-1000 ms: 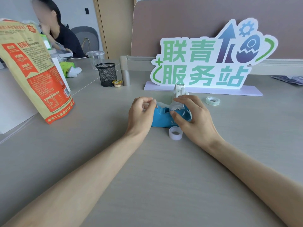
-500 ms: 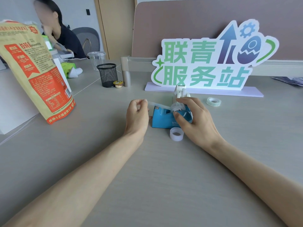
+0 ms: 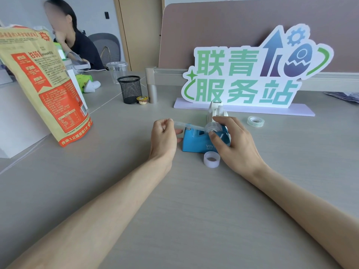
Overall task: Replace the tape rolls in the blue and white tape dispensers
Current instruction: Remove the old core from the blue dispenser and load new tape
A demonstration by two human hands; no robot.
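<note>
The blue tape dispenser (image 3: 196,141) stands on the desk in the middle of the head view. A clear tape roll (image 3: 213,126) sits in its top, and my right hand (image 3: 235,141) grips that roll between thumb and fingers. A strip of tape (image 3: 188,125) runs from the roll leftward over the dispenser's cutter end. My left hand (image 3: 164,135) pinches the strip's free end. The white tape dispenser (image 3: 216,110) stands just behind the blue one. An empty translucent core (image 3: 211,159) lies in front, and a spare clear roll (image 3: 255,121) lies at the right.
A large standing sign (image 3: 252,74) on a pale base lines the back. A tall orange and tan bag (image 3: 44,86) stands at the left. Behind it are a black mesh pen cup (image 3: 129,89), a small yellow-lidded cup (image 3: 142,100) and a person seated at the far desk.
My left hand has drawn away to the left from the dispenser, pulling a strip of tape out from the roll. My right hand has stayed on the roll.
</note>
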